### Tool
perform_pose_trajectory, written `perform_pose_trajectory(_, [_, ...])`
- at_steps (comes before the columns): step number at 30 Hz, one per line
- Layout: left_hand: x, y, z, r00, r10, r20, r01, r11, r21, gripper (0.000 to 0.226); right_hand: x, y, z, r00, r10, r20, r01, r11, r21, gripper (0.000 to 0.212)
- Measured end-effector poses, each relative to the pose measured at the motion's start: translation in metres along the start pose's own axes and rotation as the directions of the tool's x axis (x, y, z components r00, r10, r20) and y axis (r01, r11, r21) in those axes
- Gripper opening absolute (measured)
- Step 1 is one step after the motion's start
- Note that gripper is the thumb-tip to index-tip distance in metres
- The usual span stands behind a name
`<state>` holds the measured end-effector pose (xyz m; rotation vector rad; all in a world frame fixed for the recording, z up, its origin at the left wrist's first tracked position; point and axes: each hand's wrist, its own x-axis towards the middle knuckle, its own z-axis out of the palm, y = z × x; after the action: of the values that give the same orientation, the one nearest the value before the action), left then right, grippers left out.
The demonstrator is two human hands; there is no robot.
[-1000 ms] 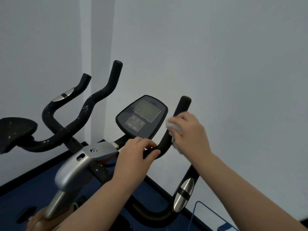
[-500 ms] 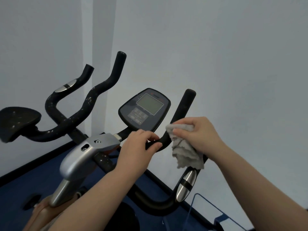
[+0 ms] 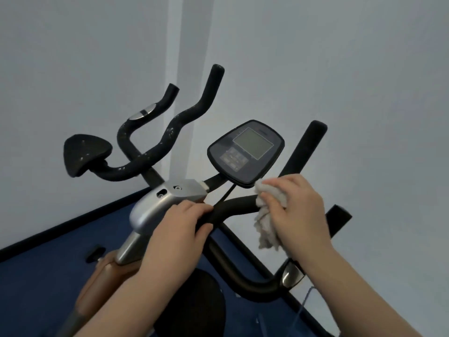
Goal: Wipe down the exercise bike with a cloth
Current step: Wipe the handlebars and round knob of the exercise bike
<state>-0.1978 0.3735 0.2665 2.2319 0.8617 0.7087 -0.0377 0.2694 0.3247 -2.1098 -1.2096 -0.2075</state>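
Observation:
The exercise bike fills the middle of the head view, with black foam handlebars (image 3: pixel 239 205), a dark console (image 3: pixel 246 153) with a grey screen, and a silver stem cover (image 3: pixel 167 198). My left hand (image 3: pixel 181 229) grips the right handlebar close to the stem. My right hand (image 3: pixel 297 212) holds a grey-white cloth (image 3: pixel 268 215) pressed on the same bar, just below the console's lower corner. The cloth hangs down under my palm. The left handlebars (image 3: pixel 170 137) look speckled with white marks.
A black arm pad (image 3: pixel 85 156) sticks out at the left. White walls meet in a corner behind the bike. Blue floor (image 3: pixel 48 276) with a black skirting lies below. A dark round part (image 3: pixel 194 305) sits under my arms.
My right hand has slid the cloth down from the upright grip to the bar's lower bend, under the console. The view has tilted down and shifted. My left hand keeps its grip.

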Motion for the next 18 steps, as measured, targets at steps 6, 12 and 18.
perform_pose_trajectory(6, [-0.022,-0.003,-0.003,0.998,-0.003,-0.070,0.008,0.997,0.071,0.030,-0.009,-0.021,0.031,0.998,-0.015,0.064,0.013,0.999,0.034,0.013])
perform_pose_trajectory(12, [-0.048,-0.011,-0.004,0.979,-0.122,-0.163,0.115,0.992,-0.055,0.025,-0.015,-0.021,0.041,0.968,-0.226,0.107,0.224,0.974,0.034,0.019])
perform_pose_trajectory(18, [-0.061,-0.013,-0.002,0.963,-0.185,-0.196,0.145,0.969,-0.201,0.024,-0.028,-0.011,0.043,0.954,-0.260,0.147,0.272,0.960,-0.070,0.044])
